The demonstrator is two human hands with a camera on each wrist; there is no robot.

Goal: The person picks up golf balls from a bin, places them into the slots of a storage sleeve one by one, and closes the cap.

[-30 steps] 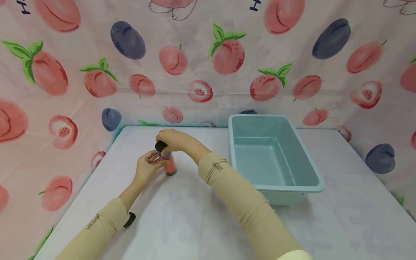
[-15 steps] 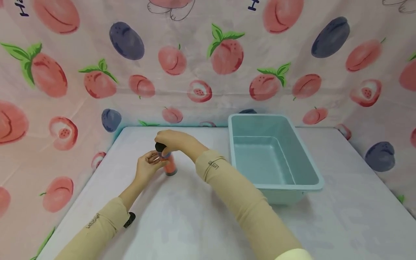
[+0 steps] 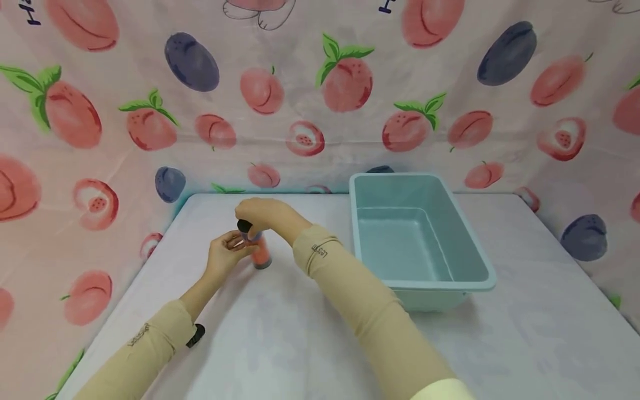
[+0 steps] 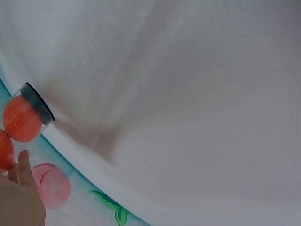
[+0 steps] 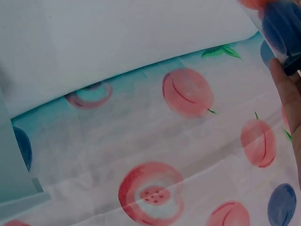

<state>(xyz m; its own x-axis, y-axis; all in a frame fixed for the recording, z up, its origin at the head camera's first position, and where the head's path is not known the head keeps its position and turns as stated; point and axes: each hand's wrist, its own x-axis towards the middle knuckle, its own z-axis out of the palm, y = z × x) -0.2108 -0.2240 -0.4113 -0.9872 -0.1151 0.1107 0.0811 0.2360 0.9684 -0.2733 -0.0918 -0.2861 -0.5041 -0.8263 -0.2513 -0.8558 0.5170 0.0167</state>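
A clear tube of balls [image 3: 260, 256] stands on the table's left part, leaning a little to the left. Its black cap [image 3: 244, 225] is at the top, and a dark base [image 4: 37, 104] closes the lower end. Orange balls [image 4: 22, 118] show inside, with a blue ball [image 5: 282, 26] near the cap. My left hand [image 3: 222, 261] holds the tube's side between thumb and fingers. From above, my right hand [image 3: 267, 214] grips the cap end, its fingers partly hidden behind the hand. Both wrist views catch only part of the tube.
A pale blue-green plastic bin [image 3: 425, 285] stands right of the tube, past my right forearm. White cloth covers the table [image 3: 280, 339]. A fruit-print curtain [image 3: 305, 83] hangs along the back and sides.
My right forearm has shifted slightly left while the hand stays at the cap. The left hand and tube keep their places; the head view has moved a little.
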